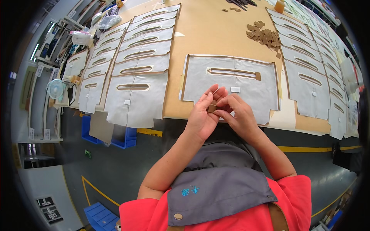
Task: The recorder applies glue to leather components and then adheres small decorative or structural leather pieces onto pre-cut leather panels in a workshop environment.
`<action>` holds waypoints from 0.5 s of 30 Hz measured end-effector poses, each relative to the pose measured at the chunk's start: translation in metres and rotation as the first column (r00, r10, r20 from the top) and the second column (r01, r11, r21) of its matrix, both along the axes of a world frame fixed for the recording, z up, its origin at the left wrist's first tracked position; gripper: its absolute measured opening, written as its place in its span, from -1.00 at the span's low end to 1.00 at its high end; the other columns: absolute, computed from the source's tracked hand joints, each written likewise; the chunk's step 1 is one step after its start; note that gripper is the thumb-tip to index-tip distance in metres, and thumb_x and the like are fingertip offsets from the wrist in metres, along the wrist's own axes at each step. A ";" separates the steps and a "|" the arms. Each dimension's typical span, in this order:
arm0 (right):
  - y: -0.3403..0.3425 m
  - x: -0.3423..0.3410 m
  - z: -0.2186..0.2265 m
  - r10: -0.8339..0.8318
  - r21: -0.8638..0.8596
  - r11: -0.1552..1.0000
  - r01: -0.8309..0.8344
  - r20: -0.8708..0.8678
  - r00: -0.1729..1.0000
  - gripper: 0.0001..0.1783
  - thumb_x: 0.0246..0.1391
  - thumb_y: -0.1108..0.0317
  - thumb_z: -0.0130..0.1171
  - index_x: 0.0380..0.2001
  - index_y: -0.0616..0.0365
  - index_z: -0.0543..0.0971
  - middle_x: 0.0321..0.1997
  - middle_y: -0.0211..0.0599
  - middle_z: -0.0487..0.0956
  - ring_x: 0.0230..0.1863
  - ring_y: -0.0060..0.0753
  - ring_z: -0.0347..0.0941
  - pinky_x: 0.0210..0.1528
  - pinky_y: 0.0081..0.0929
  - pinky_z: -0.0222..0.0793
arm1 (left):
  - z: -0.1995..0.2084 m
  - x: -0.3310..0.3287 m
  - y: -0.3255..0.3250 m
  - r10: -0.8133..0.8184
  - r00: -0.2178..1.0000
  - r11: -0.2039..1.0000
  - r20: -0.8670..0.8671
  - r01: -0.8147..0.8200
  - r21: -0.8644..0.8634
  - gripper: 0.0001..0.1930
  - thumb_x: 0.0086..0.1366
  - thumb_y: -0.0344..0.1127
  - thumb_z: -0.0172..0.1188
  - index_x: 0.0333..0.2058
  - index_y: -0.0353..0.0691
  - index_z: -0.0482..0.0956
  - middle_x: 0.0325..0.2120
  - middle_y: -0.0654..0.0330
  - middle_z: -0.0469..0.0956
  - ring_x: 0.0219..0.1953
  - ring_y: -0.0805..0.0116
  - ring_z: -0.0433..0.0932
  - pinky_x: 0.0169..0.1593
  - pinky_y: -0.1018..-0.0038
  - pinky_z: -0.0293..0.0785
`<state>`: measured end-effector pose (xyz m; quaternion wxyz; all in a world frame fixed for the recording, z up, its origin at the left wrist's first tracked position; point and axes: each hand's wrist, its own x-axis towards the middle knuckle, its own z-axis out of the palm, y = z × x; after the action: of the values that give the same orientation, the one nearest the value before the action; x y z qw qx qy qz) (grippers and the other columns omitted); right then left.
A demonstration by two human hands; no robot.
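Just above the table's front edge, my hands meet over a small flat brown piece (212,107). My left hand (204,115) is turned palm up, with its fingers partly curled about the piece. From the right, my right hand (239,115) pinches at the same piece with thumb and fingertips; its hold is partly hidden. Beyond them lies a grey fabric panel (196,82) with brown edging and a long narrow slot. A similar brown piece (258,76) lies at the slot's right end. My fingers partly cover the panel's front edge, near a small white label (235,89).
A loose pile of small brown pieces (268,37) lies on the tan tabletop (208,34). Overlapping rows of slotted grey panels flank me on the left (140,102) and right (308,92). Blue crates (129,138) stand under the table, and shelves (38,100) line the left side.
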<state>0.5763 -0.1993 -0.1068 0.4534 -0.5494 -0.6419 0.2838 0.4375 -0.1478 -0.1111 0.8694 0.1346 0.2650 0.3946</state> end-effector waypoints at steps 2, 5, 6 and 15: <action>-0.001 -0.003 -0.004 -0.003 0.000 1.000 0.003 -0.013 1.000 -0.79 -0.01 0.51 0.32 -0.30 0.24 0.52 -0.29 -0.25 0.50 -0.34 -0.31 0.53 -0.28 -0.42 0.48 | -0.005 -0.003 -0.002 0.010 1.000 1.000 -0.004 -0.010 -0.003 -0.68 0.52 -0.27 -0.20 0.16 -0.19 0.28 0.10 0.10 0.42 0.19 0.20 0.39 0.11 0.22 0.46; -0.001 -0.004 -0.009 0.011 -0.020 1.000 -0.012 -0.015 1.000 -0.80 -0.01 0.49 0.32 -0.30 0.23 0.53 -0.29 -0.25 0.50 -0.34 -0.28 0.53 -0.28 -0.40 0.48 | -0.010 -0.005 -0.003 0.038 0.999 0.999 -0.003 -0.038 -0.037 -0.68 0.52 -0.28 -0.21 0.17 -0.18 0.28 0.10 0.11 0.42 0.19 0.21 0.38 0.10 0.27 0.46; 0.000 -0.004 -0.010 0.026 -0.035 0.999 -0.027 -0.003 1.000 -0.80 -0.02 0.48 0.32 -0.30 0.22 0.52 -0.28 -0.22 0.51 -0.31 -0.20 0.53 -0.28 -0.36 0.49 | -0.012 -0.006 -0.003 0.053 0.999 0.997 0.003 -0.053 -0.063 -0.68 0.52 -0.28 -0.22 0.17 -0.17 0.28 0.10 0.11 0.41 0.20 0.23 0.37 0.09 0.29 0.46; 0.008 -0.001 -0.016 0.001 0.200 0.977 -0.071 0.331 0.944 -0.77 -0.07 0.46 0.36 -0.28 0.20 0.61 -0.32 -0.23 0.57 -0.32 -0.20 0.54 -0.31 -0.36 0.48 | -0.016 -0.001 0.004 0.109 0.991 0.993 -0.077 -0.111 -0.034 -0.68 0.52 -0.30 -0.20 0.17 -0.22 0.27 0.12 0.10 0.39 0.27 0.28 0.29 0.17 0.36 0.38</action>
<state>0.5750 -0.1909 -0.1230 0.3899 -0.5263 -0.7448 0.1274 0.4365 -0.1439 -0.1270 0.8383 0.1177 0.3119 0.4315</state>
